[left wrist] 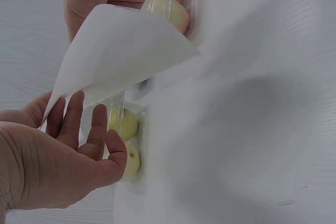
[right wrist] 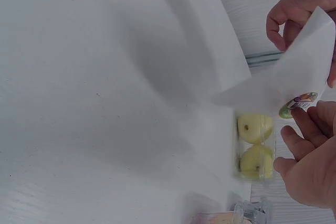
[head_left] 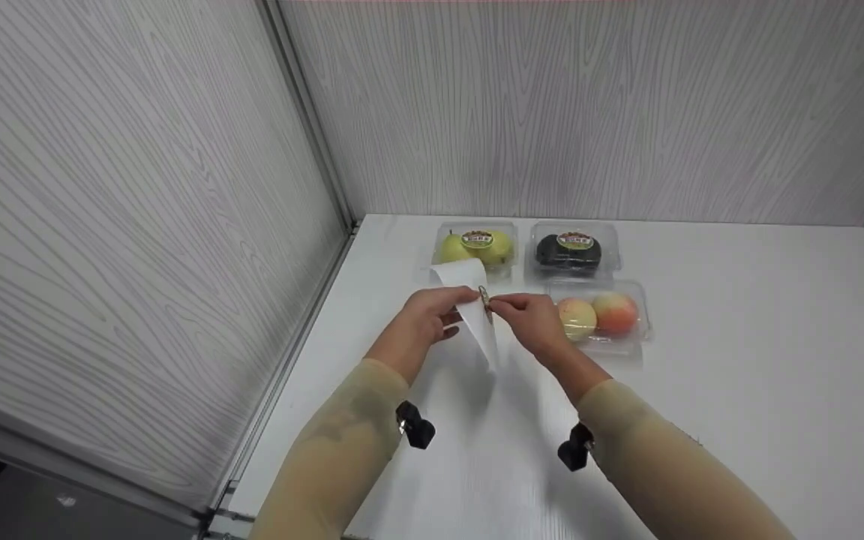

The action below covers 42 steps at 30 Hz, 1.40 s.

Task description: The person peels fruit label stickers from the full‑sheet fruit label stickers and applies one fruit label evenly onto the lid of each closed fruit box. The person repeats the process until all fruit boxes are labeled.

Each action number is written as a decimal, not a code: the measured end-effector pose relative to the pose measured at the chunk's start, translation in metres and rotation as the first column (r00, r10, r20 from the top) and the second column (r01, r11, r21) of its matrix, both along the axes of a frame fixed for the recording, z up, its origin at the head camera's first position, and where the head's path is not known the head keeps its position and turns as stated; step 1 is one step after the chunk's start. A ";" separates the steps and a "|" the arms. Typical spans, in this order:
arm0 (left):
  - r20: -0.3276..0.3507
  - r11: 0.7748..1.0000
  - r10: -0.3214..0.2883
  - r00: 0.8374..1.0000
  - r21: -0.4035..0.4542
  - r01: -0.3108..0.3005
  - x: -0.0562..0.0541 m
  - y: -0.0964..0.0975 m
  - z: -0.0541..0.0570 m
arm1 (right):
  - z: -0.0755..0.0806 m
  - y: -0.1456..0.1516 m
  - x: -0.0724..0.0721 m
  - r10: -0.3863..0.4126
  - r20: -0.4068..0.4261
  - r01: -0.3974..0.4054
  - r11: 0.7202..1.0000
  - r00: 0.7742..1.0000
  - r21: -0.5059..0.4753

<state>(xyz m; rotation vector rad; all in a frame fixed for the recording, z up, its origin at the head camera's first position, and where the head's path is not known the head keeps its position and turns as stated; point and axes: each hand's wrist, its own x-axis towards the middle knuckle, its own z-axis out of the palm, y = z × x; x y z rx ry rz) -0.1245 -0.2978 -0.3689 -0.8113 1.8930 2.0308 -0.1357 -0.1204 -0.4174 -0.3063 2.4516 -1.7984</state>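
In the head view my left hand (head_left: pixel 428 311) holds a white sheet (head_left: pixel 462 274) of sticker paper in the air, thumb on one face and fingers behind it. The sheet bends and its lower corner hangs down. At its right edge, my right hand (head_left: pixel 533 322) pinches an oval fruit sticker (head_left: pixel 484 295) between thumb and forefinger. The right wrist view shows this sticker (right wrist: pixel 298 104) with a green border and printed fruit, lying against the sheet. Behind the right hand, a clear plastic box (head_left: pixel 638 290) with two peaches (head_left: pixel 616 313) rests on the table.
A clear box (head_left: pixel 443 228) of green pears (head_left: pixel 457 247) stands at the back behind the sheet. Beside it is another box (head_left: pixel 610 240) with dark fruit (head_left: pixel 568 259). Both carry oval labels on top. Panels (head_left: pixel 552 112) enclose the white table (head_left: pixel 739 360) at back and left.
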 end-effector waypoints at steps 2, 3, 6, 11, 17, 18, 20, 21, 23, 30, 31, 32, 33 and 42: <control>-0.003 1.000 -0.003 1.000 0.004 0.003 0.000 0.001 0.000 | 0.001 0.000 0.000 0.004 0.009 -0.004 1.000 1.000 -0.014; -0.005 1.000 -0.008 1.000 0.008 0.008 0.000 0.001 0.000 | 0.001 0.000 0.000 0.004 0.013 -0.004 1.000 1.000 -0.019; -0.007 1.000 -0.007 1.000 0.015 0.007 0.001 0.003 0.001 | 0.001 0.000 0.000 0.000 0.016 0.001 1.000 1.000 -0.029; -0.010 1.000 -0.014 1.000 0.022 0.015 0.001 0.005 0.000 | 0.001 -0.001 0.000 -0.009 0.029 0.010 0.999 1.000 -0.051; -0.005 1.000 -0.018 1.000 0.011 0.018 0.000 0.008 0.000 | 0.003 0.001 0.001 -0.005 0.038 0.008 0.997 0.999 -0.079; -0.004 1.000 -0.016 1.000 0.009 0.016 -0.001 0.008 0.000 | 0.003 0.001 0.002 -0.004 0.038 0.007 0.997 0.999 -0.082; 0.000 1.000 -0.009 1.000 0.007 0.009 -0.001 0.009 0.000 | 0.003 0.002 0.001 -0.002 0.037 0.005 0.996 0.999 -0.086; 0.002 1.000 -0.005 1.000 0.006 0.005 -0.001 0.009 0.000 | 0.002 0.002 0.001 -0.002 0.037 0.005 0.996 0.999 -0.087; 0.005 1.000 0.002 1.000 -0.001 -0.002 -0.002 0.010 -0.001 | 0.002 0.002 0.001 -0.001 0.039 0.004 0.996 0.999 -0.089; 0.005 1.000 -0.014 1.000 -0.004 0.014 -0.001 0.010 -0.003 | 0.000 0.002 -0.001 -0.011 0.065 0.016 0.997 0.998 -0.074; 0.007 1.000 -0.017 1.000 -0.004 0.017 -0.001 0.011 -0.003 | 0.000 0.003 -0.001 -0.014 0.070 0.019 0.997 0.997 -0.071; 0.008 1.000 -0.021 1.000 -0.001 0.021 -0.001 0.011 -0.004 | 0.000 0.003 -0.001 -0.017 0.076 0.022 0.997 0.997 -0.071; 0.007 1.000 -0.024 1.000 0.002 0.024 -0.001 0.011 -0.004 | 0.000 0.003 -0.001 -0.019 0.082 0.025 0.997 0.996 -0.068; -0.010 0.999 -0.027 1.000 0.033 0.027 -0.003 0.014 -0.005 | 0.000 0.006 -0.001 -0.049 0.069 0.054 0.997 0.996 -0.060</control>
